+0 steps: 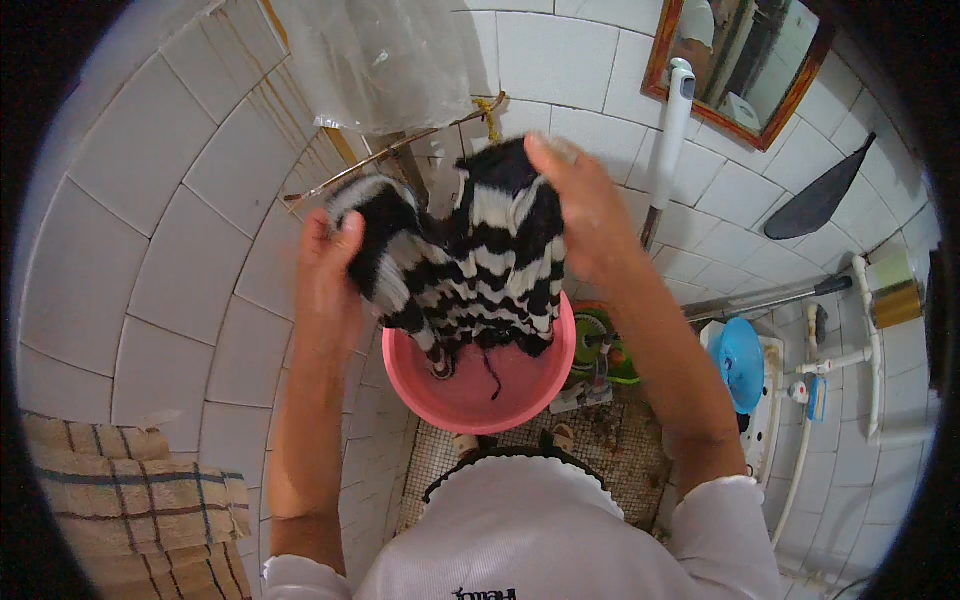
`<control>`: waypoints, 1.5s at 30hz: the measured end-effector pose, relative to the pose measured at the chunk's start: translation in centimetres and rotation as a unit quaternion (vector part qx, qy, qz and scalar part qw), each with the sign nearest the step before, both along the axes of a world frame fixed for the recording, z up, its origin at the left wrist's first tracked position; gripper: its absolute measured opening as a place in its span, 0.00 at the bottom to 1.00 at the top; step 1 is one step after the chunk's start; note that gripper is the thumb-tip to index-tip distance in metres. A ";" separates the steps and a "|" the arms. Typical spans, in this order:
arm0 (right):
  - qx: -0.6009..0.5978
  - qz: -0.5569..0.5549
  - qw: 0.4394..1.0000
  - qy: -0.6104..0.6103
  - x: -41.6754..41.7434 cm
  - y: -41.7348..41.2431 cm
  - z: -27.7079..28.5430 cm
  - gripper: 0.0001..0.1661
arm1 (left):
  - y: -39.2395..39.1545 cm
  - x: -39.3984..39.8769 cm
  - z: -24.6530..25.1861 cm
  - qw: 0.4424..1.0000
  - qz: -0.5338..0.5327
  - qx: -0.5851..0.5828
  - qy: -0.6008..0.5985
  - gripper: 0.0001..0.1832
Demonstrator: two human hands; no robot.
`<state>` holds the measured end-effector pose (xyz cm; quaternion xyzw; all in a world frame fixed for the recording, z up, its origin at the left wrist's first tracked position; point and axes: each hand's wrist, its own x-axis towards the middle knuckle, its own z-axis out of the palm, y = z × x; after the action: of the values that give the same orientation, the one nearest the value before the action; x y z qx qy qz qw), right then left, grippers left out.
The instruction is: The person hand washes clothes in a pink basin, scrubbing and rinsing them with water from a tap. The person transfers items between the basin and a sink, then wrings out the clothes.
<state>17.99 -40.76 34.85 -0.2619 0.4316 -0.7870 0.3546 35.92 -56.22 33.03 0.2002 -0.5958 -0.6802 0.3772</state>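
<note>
A black-and-white striped knit garment (pixel 487 247) is stretched between my two hands above a pink plastic basin (pixel 397 375). My left hand (pixel 330 247) grips its left side, thumb on top. At the upper right edge, my right hand (pixel 577 187) pinches the black part of the cloth; this hand is a little blurred. The garment's lower edge hangs at or into the basin, and a thin dark cord dangles from it over the basin's bottom. Whether the cloth touches the basin cannot be made out.
A green basin (pixel 592 341) sits right of the pink one on mosaic floor tiles (pixel 630 435). A blue bowl (pixel 739 364) rests on a white sink. A white-handled pole (pixel 675 135) leans below a framed mirror (pixel 750 67). A checked towel (pixel 142 487) hangs at left.
</note>
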 end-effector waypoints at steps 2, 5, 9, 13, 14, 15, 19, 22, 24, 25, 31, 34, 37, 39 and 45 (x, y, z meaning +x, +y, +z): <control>0.060 -0.036 0.997 -0.016 0.0 -0.8 -3.5 0.19 | 0.0 -0.5 -2.7 0.998 -0.002 0.020 -0.067 0.15; 0.127 -0.132 0.982 0.056 0.3 -2.1 -9.9 0.17 | 0.0 -1.3 -8.8 0.996 -0.034 0.047 -0.062 0.14; 0.233 -0.161 0.933 0.222 1.3 -3.2 -19.5 0.18 | 2.3 -1.8 -11.5 0.958 0.002 -0.087 -0.272 0.13; 0.338 -0.138 0.859 0.358 2.4 -2.8 -26.9 0.25 | 3.7 -3.8 -13.6 0.868 -0.011 -0.175 -0.464 0.15; 0.359 -0.123 0.820 0.428 2.5 -3.0 -29.3 0.28 | 3.5 -4.0 -15.5 0.840 -0.007 -0.241 -0.486 0.16; 0.375 -0.103 0.776 0.496 2.9 -3.4 -31.4 0.32 | 2.6 -3.5 -19.4 0.813 -0.022 -0.266 -0.518 0.19; 0.428 -0.070 0.633 0.641 4.8 -2.3 -34.0 0.40 | 1.6 -2.6 -28.3 0.788 -0.033 -0.357 -0.501 0.24; 0.467 -0.064 0.638 0.609 4.8 -3.2 -35.1 0.36 | 0.8 -3.2 -32.4 0.780 -0.037 -0.397 -0.482 0.25; 0.476 -0.063 0.628 0.613 4.7 -3.9 -35.5 0.34 | 0.2 -4.0 -34.2 0.770 -0.044 -0.412 -0.485 0.25; 0.473 -0.059 0.625 0.618 4.6 -4.2 -35.5 0.33 | 0.0 -4.4 -34.9 0.767 -0.047 -0.409 -0.492 0.25; 0.446 -0.050 0.629 0.635 3.4 -5.0 -35.7 0.29 | -0.9 -5.9 -37.5 0.744 -0.070 -0.454 -0.485 0.24; 0.433 -0.056 0.632 0.641 3.0 -5.1 -36.2 0.27 | -1.0 -6.5 -36.7 0.747 -0.090 -0.434 -0.496 0.24; 0.432 -0.071 0.619 0.652 3.5 -4.8 -37.3 0.27 | -0.8 -7.1 -31.8 0.719 -0.122 -0.417 -0.542 0.23; 0.423 -0.087 0.629 0.646 3.5 -4.9 -36.4 0.27 | -1.1 -7.1 -28.8 0.739 -0.111 -0.375 -0.548 0.21; 0.333 -0.062 0.937 -0.088 4.2 -4.2 -31.5 0.30 | 1.5 -5.1 -21.2 0.921 0.003 -0.194 -0.338 0.21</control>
<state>22.19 -44.91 3.32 -0.0311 0.6514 -0.6385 0.4086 30.82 -54.68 11.85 0.3435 -0.8074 -0.4420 0.1866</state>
